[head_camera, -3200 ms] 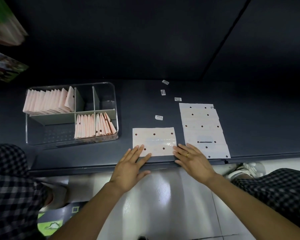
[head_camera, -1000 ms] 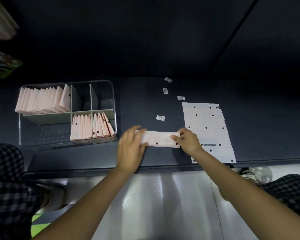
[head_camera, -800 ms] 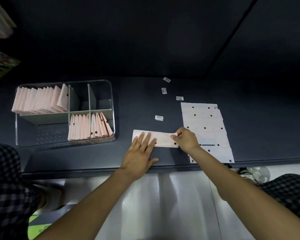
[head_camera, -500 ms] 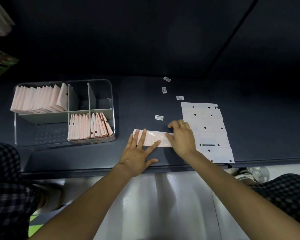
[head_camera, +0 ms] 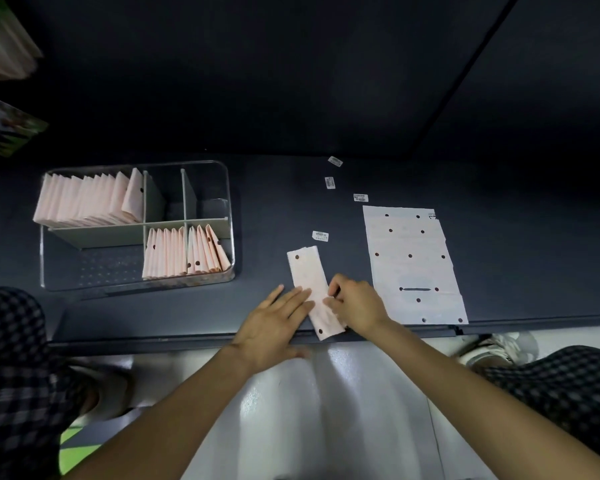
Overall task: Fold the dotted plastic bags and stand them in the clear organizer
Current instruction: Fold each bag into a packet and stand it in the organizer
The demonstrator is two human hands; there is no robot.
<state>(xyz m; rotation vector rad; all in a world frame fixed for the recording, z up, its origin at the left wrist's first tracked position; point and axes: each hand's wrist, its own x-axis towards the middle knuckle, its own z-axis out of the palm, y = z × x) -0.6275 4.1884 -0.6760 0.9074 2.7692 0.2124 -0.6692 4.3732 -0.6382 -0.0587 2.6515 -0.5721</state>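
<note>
Turned from lying crosswise half a second ago, the pale pink dotted plastic strip now runs from twelve to six o'clock. Right fingertips pinch its edge; the left hand lies flat, fingers together, on its other side. Next fold should probably bring the ends level, pressed firmly. Clear compartmented plastic organizer sits at ten o'clock, flat unfolded bags at two.

Four small white barcode stickers lie scattered on the dark matte tabletop, all beyond the right hand. Below this hand, glossy white floor shows. A white sneaker stands on the floor to its right.
</note>
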